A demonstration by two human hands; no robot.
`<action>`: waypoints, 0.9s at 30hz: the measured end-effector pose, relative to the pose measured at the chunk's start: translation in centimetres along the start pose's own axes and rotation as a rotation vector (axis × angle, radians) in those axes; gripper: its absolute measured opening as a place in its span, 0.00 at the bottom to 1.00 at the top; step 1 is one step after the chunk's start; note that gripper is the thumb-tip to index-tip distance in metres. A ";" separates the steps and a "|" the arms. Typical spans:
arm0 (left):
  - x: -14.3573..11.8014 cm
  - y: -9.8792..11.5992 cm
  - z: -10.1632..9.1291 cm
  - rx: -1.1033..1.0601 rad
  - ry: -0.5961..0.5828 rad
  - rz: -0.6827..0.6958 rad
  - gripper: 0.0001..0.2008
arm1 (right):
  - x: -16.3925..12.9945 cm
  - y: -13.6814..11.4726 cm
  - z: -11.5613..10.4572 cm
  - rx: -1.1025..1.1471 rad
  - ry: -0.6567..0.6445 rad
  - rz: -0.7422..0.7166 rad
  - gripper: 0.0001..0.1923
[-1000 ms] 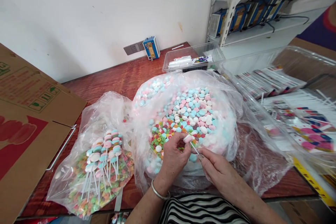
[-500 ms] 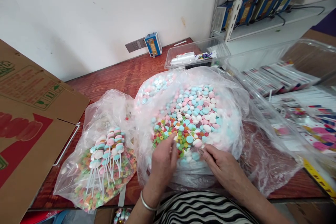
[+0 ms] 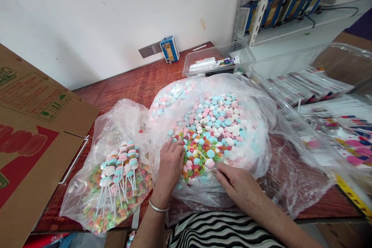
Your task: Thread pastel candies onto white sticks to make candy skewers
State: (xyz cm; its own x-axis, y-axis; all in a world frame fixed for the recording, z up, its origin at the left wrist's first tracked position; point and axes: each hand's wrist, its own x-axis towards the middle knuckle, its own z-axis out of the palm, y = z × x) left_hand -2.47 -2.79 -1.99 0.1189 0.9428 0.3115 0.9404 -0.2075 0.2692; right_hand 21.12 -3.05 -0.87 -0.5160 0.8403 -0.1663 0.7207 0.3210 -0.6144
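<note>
On a reddish wooden table (image 3: 130, 85) against a white wall (image 3: 116, 7), the left hand (image 3: 170, 162) spreads its fingers over candies (image 3: 209, 131) bagged just ahead, while the right hand (image 3: 232, 180) pinches a stick (image 3: 209, 164).

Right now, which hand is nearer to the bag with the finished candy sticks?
Left. The left hand rests in the big candy bag, beside the bag of finished candy sticks; the right hand lies farther right.
</note>
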 end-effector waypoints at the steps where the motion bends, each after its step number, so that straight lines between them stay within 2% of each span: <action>1: -0.1 0.2 -0.1 -0.023 0.012 -0.014 0.08 | 0.0 -0.2 0.0 -0.010 0.003 -0.005 0.17; 6: -0.5 2.0 -0.7 -0.270 0.096 -0.192 0.06 | 0.5 -1.2 0.0 -0.034 0.004 -0.049 0.17; 11: -0.8 3.5 -0.9 -0.627 0.069 -0.419 0.06 | 0.5 -1.6 0.0 -0.040 0.002 -0.054 0.16; 13: -1.0 4.0 -0.7 -0.666 0.050 -0.449 0.05 | 0.5 -1.5 0.2 -0.034 0.003 -0.048 0.16; 15: -1.4 4.6 -0.4 -0.673 0.027 -0.416 0.04 | 0.4 -1.4 0.3 -0.014 0.004 -0.046 0.16; 18: -2.2 5.3 -0.2 -0.632 -0.021 -0.264 0.06 | 0.3 -1.0 0.5 0.039 0.002 -0.042 0.17; 20: -2.4 5.1 -0.3 -0.529 0.013 -0.200 0.09 | 0.1 -0.7 0.5 0.066 0.002 -0.030 0.17; 23: -2.1 3.6 -0.8 -0.262 0.114 -0.185 0.11 | -0.2 -0.3 0.5 0.073 -0.004 -0.004 0.16; 27: -0.8 1.2 -0.9 0.039 0.088 -0.130 0.10 | -0.4 -0.1 0.4 0.068 -0.024 0.003 0.16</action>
State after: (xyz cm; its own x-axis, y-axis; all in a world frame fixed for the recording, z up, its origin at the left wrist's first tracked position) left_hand -1.72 -4.07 -1.09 -0.0314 0.9341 0.3557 0.9579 -0.0735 0.2776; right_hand 21.05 -3.59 -1.04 -0.5250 0.8305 -0.1861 0.6897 0.2871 -0.6647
